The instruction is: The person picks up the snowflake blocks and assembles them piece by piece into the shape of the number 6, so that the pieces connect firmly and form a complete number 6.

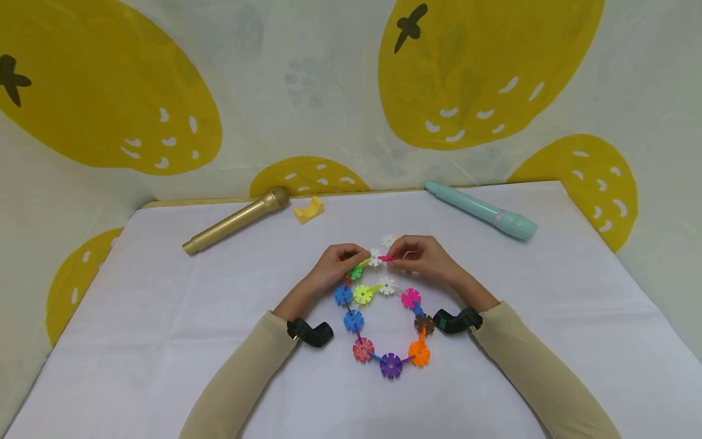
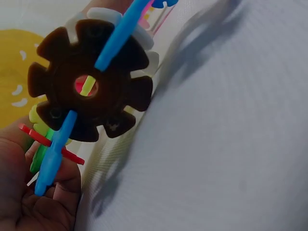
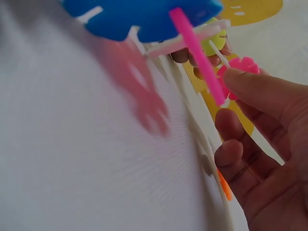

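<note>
A chain of notched plastic snowflake discs in many colours lies on the white cloth, with a purple disc [image 1: 391,366] at its near end. My left hand [image 1: 336,265] pinches a yellow-green disc [image 1: 364,263] at the far end, beside a green disc [image 1: 354,272]. Between thumb and finger, my right hand [image 1: 422,259] pinches a pink disc [image 3: 244,69], which meets a white disc [image 1: 375,257] between both hands. A brown disc [image 2: 55,62] looms close in the left wrist view. Another white disc [image 1: 388,241] lies behind my right fingers, partly hidden.
A gold microphone [image 1: 236,221] and a small yellow U-shaped piece [image 1: 309,210] lie at the back left. At the back right is a mint-green microphone [image 1: 482,208]. A patterned cloth [image 1: 329,97] hangs behind the table [image 1: 137,317].
</note>
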`<state>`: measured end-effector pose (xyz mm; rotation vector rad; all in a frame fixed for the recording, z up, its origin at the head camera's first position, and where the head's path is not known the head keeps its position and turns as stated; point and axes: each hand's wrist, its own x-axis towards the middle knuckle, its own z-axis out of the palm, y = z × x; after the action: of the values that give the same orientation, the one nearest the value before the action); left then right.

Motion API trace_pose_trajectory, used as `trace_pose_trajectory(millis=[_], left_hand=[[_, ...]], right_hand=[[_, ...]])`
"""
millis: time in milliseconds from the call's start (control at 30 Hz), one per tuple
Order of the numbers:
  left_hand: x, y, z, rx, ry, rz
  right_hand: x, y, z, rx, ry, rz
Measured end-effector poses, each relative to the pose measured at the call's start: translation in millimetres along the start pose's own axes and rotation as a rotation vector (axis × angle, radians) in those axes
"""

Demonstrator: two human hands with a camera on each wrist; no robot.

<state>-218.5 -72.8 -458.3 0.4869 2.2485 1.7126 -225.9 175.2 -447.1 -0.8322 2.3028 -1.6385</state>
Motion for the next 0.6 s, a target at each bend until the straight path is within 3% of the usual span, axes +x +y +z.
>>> trace_pose_trajectory(millis=[267, 433, 600], left_hand=[[1.0, 0.0, -0.2, 0.021, 0.010, -0.006], [0.4, 0.0, -0.1, 0.018, 0.022, -0.003], [-8.6, 21.8, -1.3, 0.024, 0.019, -0.022]], right_hand=[[0, 4, -4.9, -0.083, 0.021, 0.027], [0, 7, -7.3, -0.152, 0.147, 0.082], [0, 7, -7.5, -0.195, 0.249, 0.144]])
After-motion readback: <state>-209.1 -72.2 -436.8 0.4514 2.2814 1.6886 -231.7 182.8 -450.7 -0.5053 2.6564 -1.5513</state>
